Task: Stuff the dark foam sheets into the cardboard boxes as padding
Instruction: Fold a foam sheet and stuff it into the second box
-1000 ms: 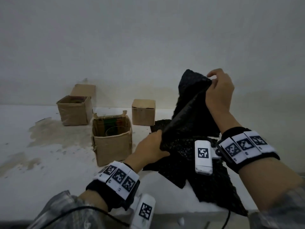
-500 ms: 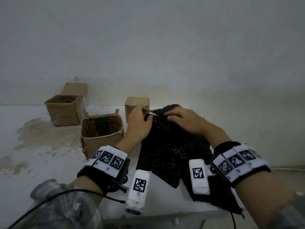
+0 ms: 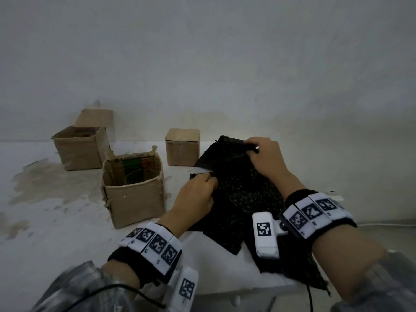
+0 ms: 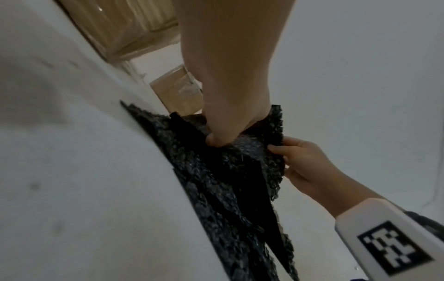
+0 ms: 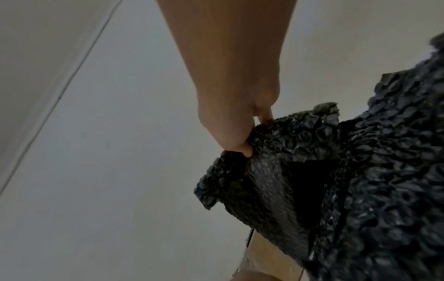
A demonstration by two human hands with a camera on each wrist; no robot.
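A dark bubbly foam sheet (image 3: 238, 183) lies folded over a pile of dark sheets (image 3: 290, 266) on the white table. My left hand (image 3: 198, 194) pinches its near left edge. My right hand (image 3: 265, 156) pinches its far top edge. In the left wrist view my left hand (image 4: 223, 136) grips the foam sheet (image 4: 240, 171), with the right hand (image 4: 300, 163) holding its other side. In the right wrist view my right hand (image 5: 235, 140) pinches the foam sheet (image 5: 312, 171). An open cardboard box (image 3: 135, 199) with a clear cup inside stands left of the sheet.
Another open box (image 3: 78, 147) sits at the back left. A closed small box (image 3: 182, 147) stands behind the foam near the wall. The white table (image 3: 56, 221) has brown stains on its left side. Its front edge runs just under my wrists.
The sheet was held up in the air by my right hand, then brought down onto the pile. Both hands now pinch it low over the table, my left hand nearer to me than before.
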